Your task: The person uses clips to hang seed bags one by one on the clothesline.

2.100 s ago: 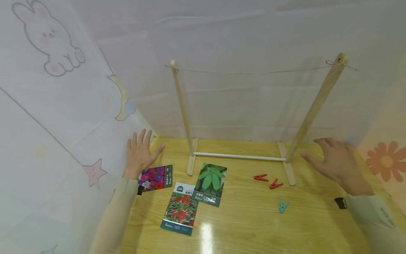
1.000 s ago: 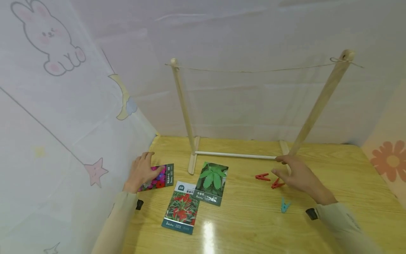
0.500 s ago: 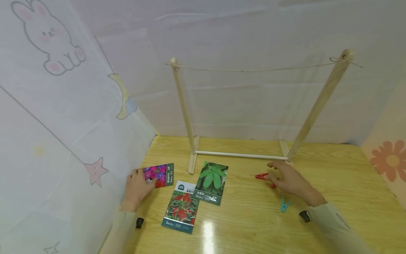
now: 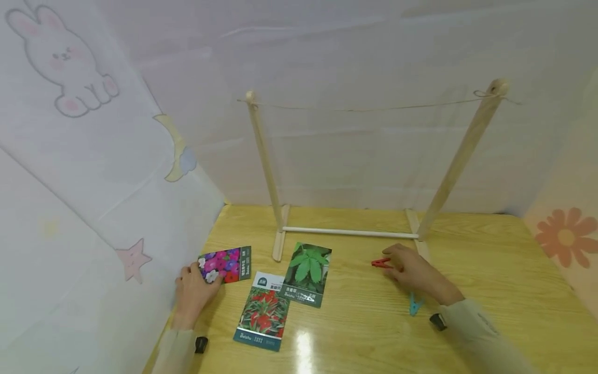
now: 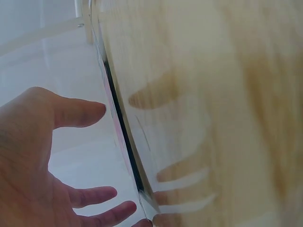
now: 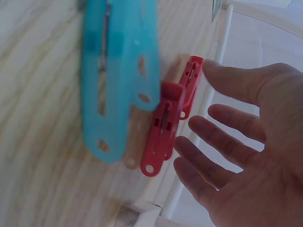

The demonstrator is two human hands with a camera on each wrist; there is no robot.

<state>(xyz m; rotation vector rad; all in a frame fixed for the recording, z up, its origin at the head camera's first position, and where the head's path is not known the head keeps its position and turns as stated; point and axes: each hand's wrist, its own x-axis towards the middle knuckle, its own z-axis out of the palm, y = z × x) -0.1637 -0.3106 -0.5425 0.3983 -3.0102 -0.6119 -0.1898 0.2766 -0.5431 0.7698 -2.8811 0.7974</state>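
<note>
My left hand (image 4: 192, 295) is at the left end of a seed packet with purple, pink and red flowers (image 4: 230, 259). Its thumb lies over the packet and the fingers are spread around the near-left corner; the left wrist view shows the packet edge-on (image 5: 124, 132) beside the thumb tip. My right hand (image 4: 415, 269) hovers over two red clothespins, fingers loosely bent with nothing pinched. One red clothespin (image 4: 381, 263) shows past the fingertips; the other (image 6: 162, 135) is covered by the hand in the head view. A blue clothespin (image 4: 414, 305) lies below that hand.
Two more seed packets, one with red flowers (image 4: 263, 318) and one with green leaves (image 4: 308, 270), overlap in the middle. Behind them stands a wooden rack (image 4: 266, 163) with a string (image 4: 352, 109) tied between its posts. A white rod (image 4: 350, 232) joins its feet.
The left hand has come down and toward the body, onto the flowered packet's left end. My right hand has moved left from beside the rack to above the red clothespins.
</note>
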